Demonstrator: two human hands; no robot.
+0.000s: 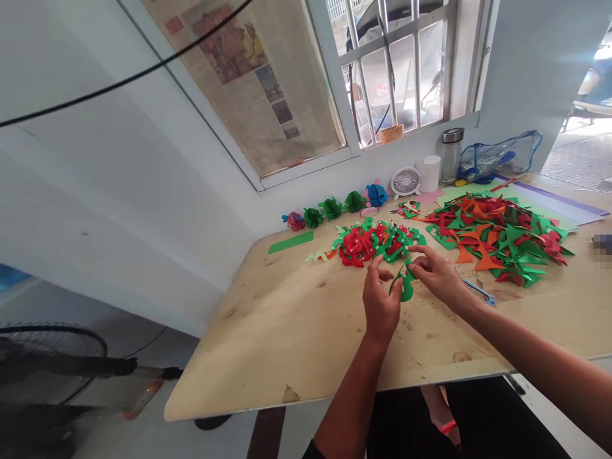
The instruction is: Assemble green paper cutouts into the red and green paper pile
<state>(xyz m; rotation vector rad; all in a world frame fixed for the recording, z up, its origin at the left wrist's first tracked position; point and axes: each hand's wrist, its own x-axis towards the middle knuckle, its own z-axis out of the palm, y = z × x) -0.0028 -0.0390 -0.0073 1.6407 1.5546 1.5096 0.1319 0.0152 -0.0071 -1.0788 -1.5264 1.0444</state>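
A green paper cutout (407, 290) with rounded edges is held up between both hands, just above the wooden table. My left hand (381, 294) pinches its left side between thumb and fingers. On the upper right, the fingertips of my right hand (436, 274) grip the same cutout. Right behind the hands lies a heap of red and green paper cutouts (356, 247), several with small white patches. Beside my right wrist, a blue cutter-like tool (480, 292) rests on the table, partly hidden by the arm.
A large pile of red, orange and green paper scraps (492, 233) covers the table's right side. Along the wall stand several folded paper figures (331, 207), a small white fan (405, 182), a white cylinder (431, 173) and a glass bottle (451, 156). A green strip (291, 242) lies at left.
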